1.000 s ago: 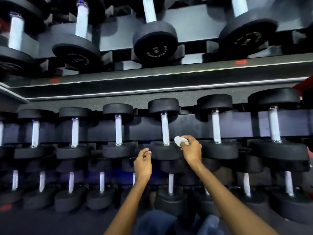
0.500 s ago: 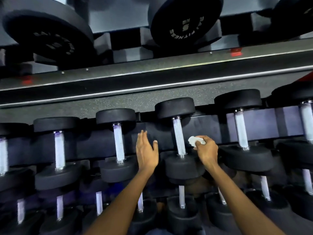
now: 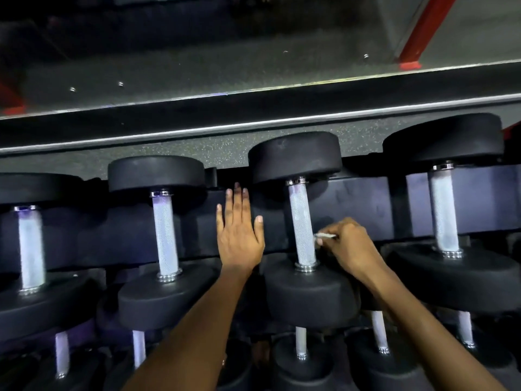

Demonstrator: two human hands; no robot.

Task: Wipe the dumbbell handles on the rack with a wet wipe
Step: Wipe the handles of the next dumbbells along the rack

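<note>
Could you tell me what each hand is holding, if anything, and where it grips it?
Right hand pinches the wet wipe at its near edge; left hand holds nothing.

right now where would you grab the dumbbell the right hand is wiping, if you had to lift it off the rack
Probably by the knurled metal handle, the only narrow part between the two wide black ends. Come from the front and above, fingers curling under it; the rack lies behind it. The right hand with the wipe is on its right side, so the open left hand has the clearer reach.
</note>
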